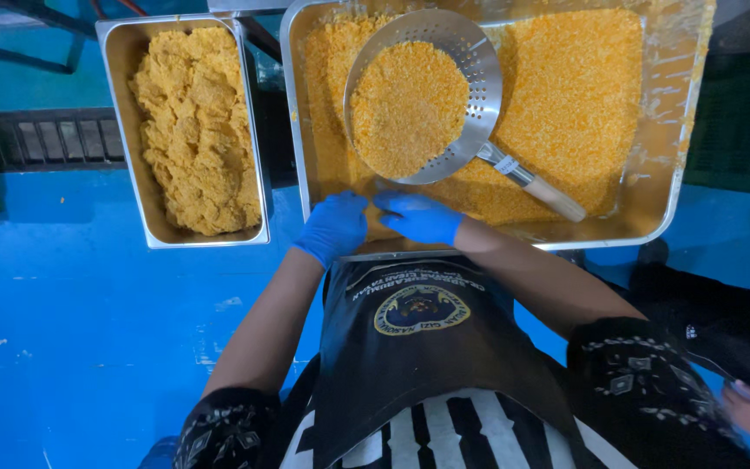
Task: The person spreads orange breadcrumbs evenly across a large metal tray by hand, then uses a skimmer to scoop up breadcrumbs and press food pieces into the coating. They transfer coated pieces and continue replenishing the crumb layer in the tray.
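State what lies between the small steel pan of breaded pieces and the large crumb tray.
In the head view, only a narrow dark gap separates the small pan from the large crumb tray; nothing rests in it, and a dark frame bar shows below.

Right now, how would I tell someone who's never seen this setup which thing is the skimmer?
Find the big steel tray of loose orange crumbs, just beyond the left hand and right hand in blue gloves. The skimmer lies on those crumbs: a round perforated metal bowl heaped with crumbs, on a pale handle. The narrower tray beside it holds only coated pieces.
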